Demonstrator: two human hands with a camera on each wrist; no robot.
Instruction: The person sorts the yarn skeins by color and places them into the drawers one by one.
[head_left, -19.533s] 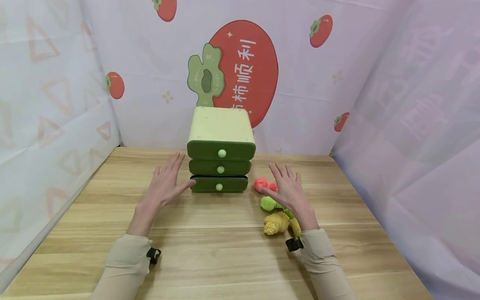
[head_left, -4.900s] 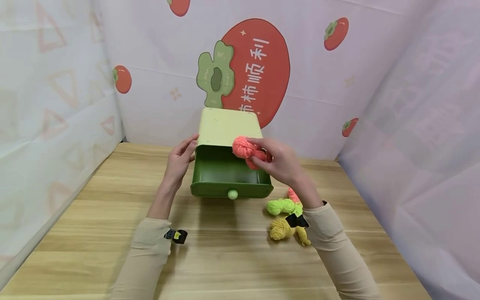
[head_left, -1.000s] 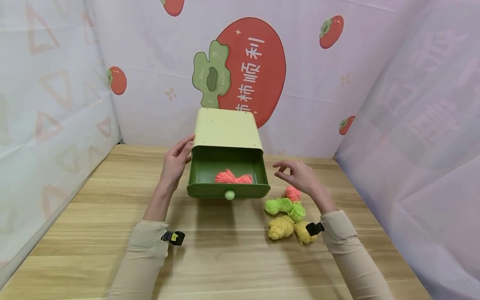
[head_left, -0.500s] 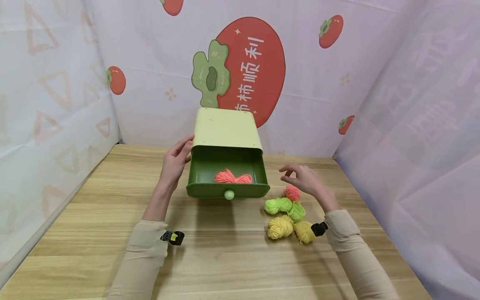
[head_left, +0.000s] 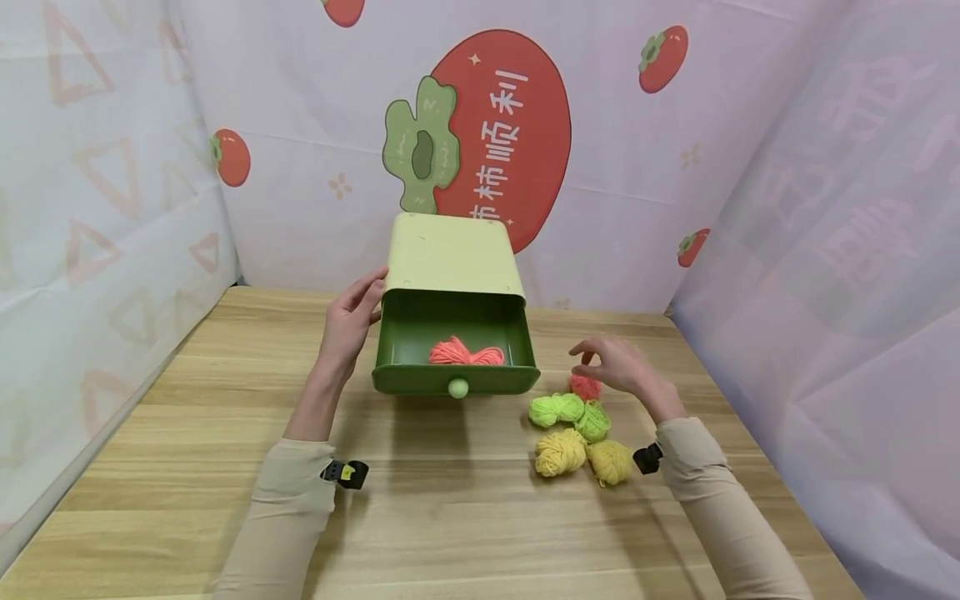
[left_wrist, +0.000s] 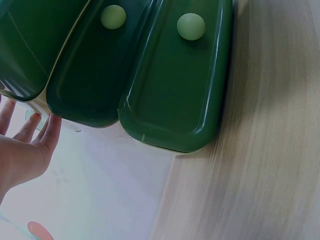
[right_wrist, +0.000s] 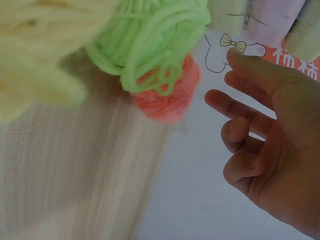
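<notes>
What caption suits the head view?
Left hand against cabinet, right hand near pink ball, pink skein in open drawer.

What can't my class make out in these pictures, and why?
Head view: two lower drawers, hidden beneath the open top drawer.
Head view: the bottom of the coral yarn bundle, behind that drawer's front.
Left wrist view: part of the left hand, past the left edge.
Right wrist view: the yellow yarn, blurred, cut off at top left.

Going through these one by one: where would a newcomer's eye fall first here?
Probably on the big red printed fruit, on the backdrop behind the drawer cabinet. Next comes the cabinet's pulled-out top drawer, with coral yarn lying near its front. Then the bright green yarn and yellow yarn, on the table to the cabinet's right.
</notes>
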